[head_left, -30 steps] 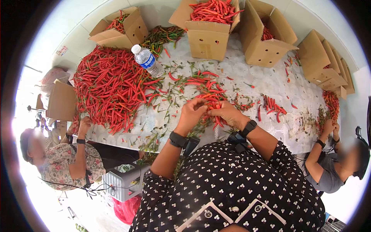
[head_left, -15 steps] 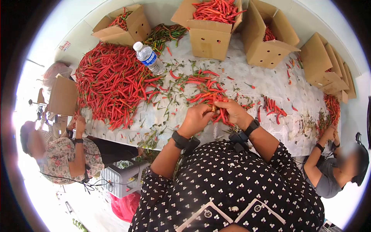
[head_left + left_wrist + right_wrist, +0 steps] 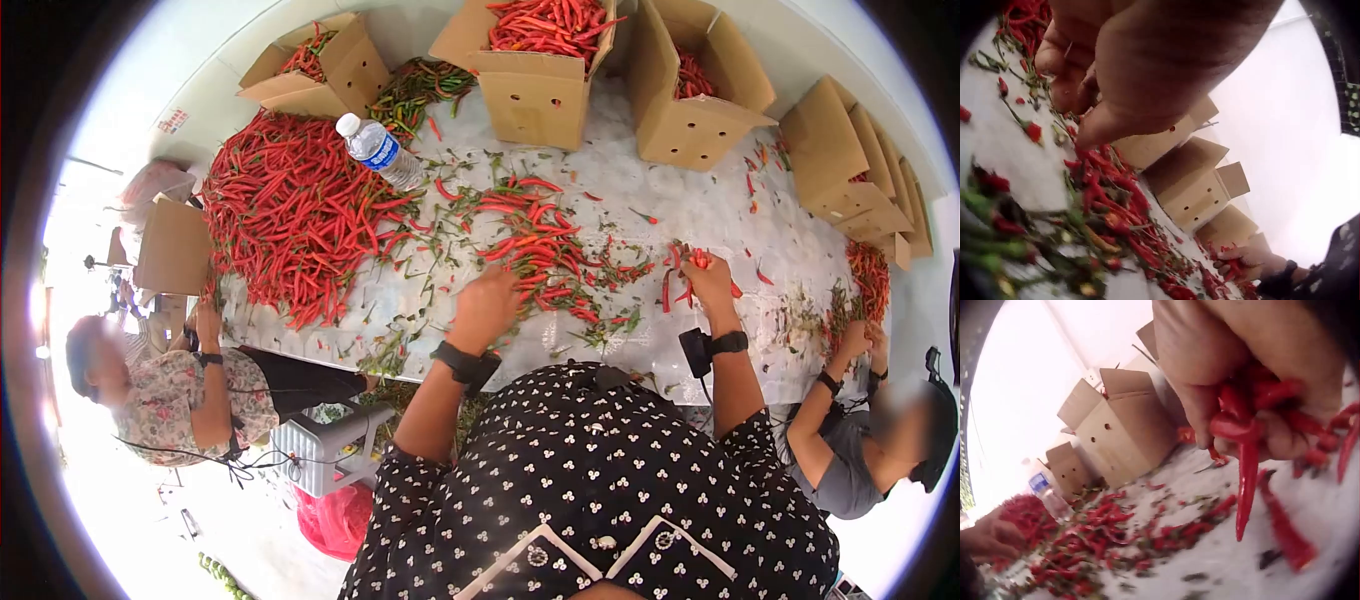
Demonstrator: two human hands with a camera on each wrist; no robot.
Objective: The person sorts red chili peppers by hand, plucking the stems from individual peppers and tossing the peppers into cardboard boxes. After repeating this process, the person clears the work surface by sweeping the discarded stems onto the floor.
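- Red chillies point(image 3: 290, 215) heap on the left of the counter point(image 3: 610, 160), beside a bottle point(image 3: 381, 153).
- The left hand point(image 3: 487, 305) is at the near-left edge of the middle pile point(image 3: 540, 255), fingers curled; I cannot tell if it holds anything. Lifting one pod at a time would probably keep leafy bits out.
- The right hand point(image 3: 710, 287), well apart from the left, is clamped around several pods point(image 3: 1246, 481); a snug, gentle grip should avoid both bruising and drops.
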